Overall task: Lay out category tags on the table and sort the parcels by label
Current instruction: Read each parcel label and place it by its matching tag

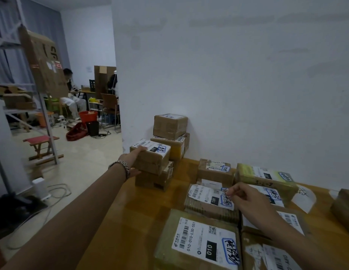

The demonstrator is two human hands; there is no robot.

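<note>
At the table's far left corner my left hand (130, 160) grips the near end of a brown parcel (152, 156) with a white 010 label, which lies on top of another box (154, 178). Behind it stand two more stacked boxes (169, 133) against the wall. My right hand (245, 197) hovers with loosely curled fingers over a flat parcel with a 15H label (206, 201), holding nothing that I can see. A large parcel with a 010 label (199, 244) lies nearest me. A white paper tag (304, 197) lies at the right.
Several more labelled parcels cover the wooden table (130, 221) toward the right. The white wall (247, 75) runs along the table's far side. On the left are metal shelving (23, 106), a red stool (41, 145) and cables on the floor. A person sits far back.
</note>
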